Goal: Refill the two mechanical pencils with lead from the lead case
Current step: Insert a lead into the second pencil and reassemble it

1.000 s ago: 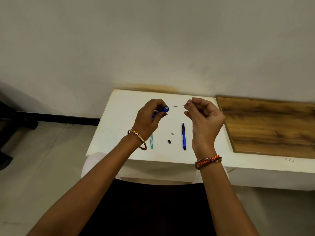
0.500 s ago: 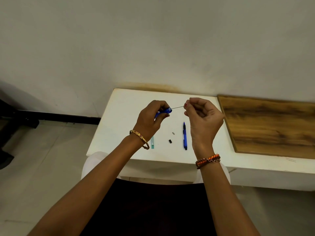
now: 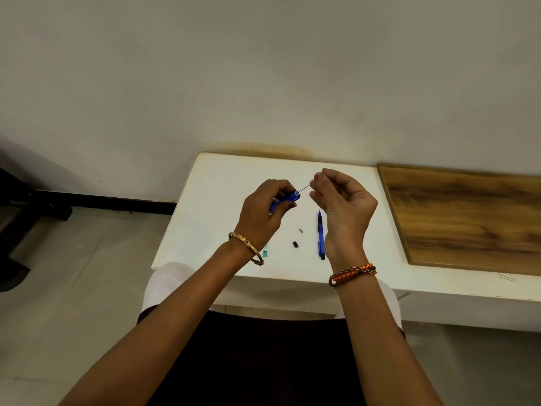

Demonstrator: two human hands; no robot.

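Blue plastic marks the first mechanical pencil (image 3: 285, 199), gripped in the left hand (image 3: 263, 213) above the white counter (image 3: 216, 197), its open end facing right. A thin lead (image 3: 304, 188) runs from that opening to the right hand (image 3: 344, 200), whose fingers (image 3: 317, 178) pinch its far end. Feeding the lead in seems to be the step in hand; next it likely needs a straight, gentle push. Below lie the lead case (image 3: 265, 249), a small black cap (image 3: 295, 244), and the second pencil (image 3: 321, 234) near the right wrist.
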